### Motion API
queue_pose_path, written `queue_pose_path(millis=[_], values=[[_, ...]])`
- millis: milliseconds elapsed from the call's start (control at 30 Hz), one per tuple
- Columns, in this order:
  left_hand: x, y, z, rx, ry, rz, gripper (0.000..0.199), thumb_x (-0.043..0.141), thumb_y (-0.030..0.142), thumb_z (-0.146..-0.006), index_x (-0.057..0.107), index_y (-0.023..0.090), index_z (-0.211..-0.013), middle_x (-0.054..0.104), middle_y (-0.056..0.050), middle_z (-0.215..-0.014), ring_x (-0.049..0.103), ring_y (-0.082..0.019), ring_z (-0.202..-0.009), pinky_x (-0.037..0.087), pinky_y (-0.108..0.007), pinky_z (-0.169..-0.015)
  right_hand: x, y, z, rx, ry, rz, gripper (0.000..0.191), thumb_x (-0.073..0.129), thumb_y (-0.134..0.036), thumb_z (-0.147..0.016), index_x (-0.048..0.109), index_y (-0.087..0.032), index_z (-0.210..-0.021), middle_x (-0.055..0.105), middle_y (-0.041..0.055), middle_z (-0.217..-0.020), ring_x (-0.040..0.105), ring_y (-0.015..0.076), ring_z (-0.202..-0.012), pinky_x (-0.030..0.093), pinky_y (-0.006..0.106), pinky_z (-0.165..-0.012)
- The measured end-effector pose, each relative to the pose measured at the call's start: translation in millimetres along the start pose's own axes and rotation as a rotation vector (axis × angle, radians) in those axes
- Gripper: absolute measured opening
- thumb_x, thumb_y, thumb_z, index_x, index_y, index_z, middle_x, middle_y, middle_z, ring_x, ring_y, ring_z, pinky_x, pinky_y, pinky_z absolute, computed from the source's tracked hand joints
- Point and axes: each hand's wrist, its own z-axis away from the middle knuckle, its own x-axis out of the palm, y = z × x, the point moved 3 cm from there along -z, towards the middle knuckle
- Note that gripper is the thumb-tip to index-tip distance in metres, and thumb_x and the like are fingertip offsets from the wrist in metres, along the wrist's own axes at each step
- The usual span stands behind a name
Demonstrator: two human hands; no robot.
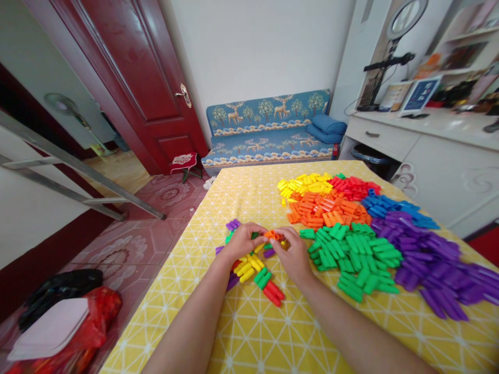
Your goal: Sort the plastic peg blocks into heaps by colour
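My left hand (245,240) and my right hand (291,254) meet above the near middle of the table. Between their fingertips is an orange plastic tube piece (273,235), pinched from both sides. Under and around my hands lies a small mixed group of tube pieces: yellow pieces (248,266), green pieces (262,278), red pieces (273,293) and purple pieces (233,224). My forearms and fingers hide part of this group. Just right of my right hand spreads a heap of green tube pieces (354,254).
Sorted by colour, more heaps cover the table's right side: yellow (306,184), orange (327,209), red (356,188), blue (393,208) and purple (432,254). A yellow patterned cloth (175,322) covers the table. Beyond stand a blue sofa (265,140) and a white dresser (440,161).
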Motion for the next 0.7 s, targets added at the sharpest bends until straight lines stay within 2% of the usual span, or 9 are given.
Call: queue_pose_path(millis=[100,233,300,400,467,533,600,700], values=[[-1.2,1.0,-0.3,-0.003,0.006,0.047,0.031,0.061,0.043,-0.083,0.073,0.016,-0.093,0.072,-0.008,-0.091,0.065,-0.019,-0.086,0.048,-0.028,-0.081,0.4,3.9,0.6,0.063,0.015,-0.068,0.013,0.061,-0.03,-0.079,0.062,-0.02,-0.088,0.064,0.0056,-0.091,0.06,0.0195,-0.087,0.05,0.033,-0.077],[-4.1,-1.1,-0.4,-0.062,0.058,0.114,0.037,0.054,0.045,-0.088,0.073,0.013,-0.09,0.072,-0.008,-0.088,0.065,-0.018,-0.082,0.049,-0.027,-0.077,-9.1,15.6,-8.9,0.269,0.094,-0.187,0.026,0.067,-0.036,-0.073,0.063,-0.017,-0.091,0.066,0.0052,-0.084,0.062,0.0193,-0.077,0.051,0.032,-0.07],[-5.0,-2.1,-0.4,-0.09,0.079,0.127,0.037,0.055,0.045,-0.086,0.073,0.013,-0.09,0.072,-0.008,-0.089,0.065,-0.019,-0.083,0.05,-0.027,-0.077,-20.3,20.3,-20.0,0.36,0.191,-0.284,0.032,0.07,-0.038,-0.069,0.063,-0.016,-0.092,0.067,0.0037,-0.081,0.063,0.0183,-0.074,0.051,0.032,-0.07],[-4.8,-1.8,-0.9,-0.106,0.089,0.121,0.035,0.06,0.045,-0.083,0.073,0.014,-0.09,0.073,-0.009,-0.093,0.066,-0.02,-0.087,0.05,-0.029,-0.08,-36.1,21.1,-34.7,0.395,0.388,-0.58,0.031,0.073,-0.038,-0.066,0.06,-0.017,-0.086,0.067,0.0013,-0.083,0.066,0.0165,-0.082,0.051,0.031,-0.079],[-3.9,-1.0,-1.4,-0.103,0.088,0.11,0.033,0.062,0.045,-0.082,0.074,0.015,-0.088,0.073,-0.009,-0.092,0.066,-0.02,-0.086,0.05,-0.029,-0.081,-36.4,18.9,-35.7,0.434,0.439,-0.782,0.031,0.075,-0.037,-0.064,0.057,-0.018,-0.083,0.067,0.0009,-0.086,0.067,0.0168,-0.089,0.051,0.03,-0.084],[-3.2,-0.6,-1.4,-0.094,0.092,0.111,0.031,0.062,0.044,-0.081,0.074,0.015,-0.087,0.073,-0.008,-0.09,0.066,-0.02,-0.085,0.05,-0.029,-0.08,-26.7,16.2,-27.9,0.522,0.386,-0.868,0.035,0.076,-0.037,-0.062,0.057,-0.019,-0.085,0.068,0.002,-0.09,0.068,0.0183,-0.091,0.052,0.03,-0.082],[-5.5,-0.8,0.1,-0.088,0.155,0.125,0.031,0.06,0.043,-0.083,0.073,0.015,-0.084,0.073,-0.007,-0.086,0.066,-0.019,-0.081,0.05,-0.028,-0.078,-12.4,14.6,-15.4,0.584,0.278,-0.824,0.038,0.074,-0.041,-0.066,0.059,-0.02,-0.094,0.068,0.0037,-0.097,0.069,0.0195,-0.089,0.054,0.032,-0.078],[-17.5,1.7,5.1,-0.078,0.382,0.136,0.033,0.055,0.043,-0.086,0.071,0.014,-0.079,0.072,-0.006,-0.08,0.065,-0.017,-0.077,0.05,-0.027,-0.075,3.6,14.2,-2.2,0.476,0.096,-0.571,0.039,0.064,-0.05,-0.076,0.063,-0.02,-0.1,0.068,0.0066,-0.103,0.067,0.0203,-0.091,0.053,0.034,-0.078]])
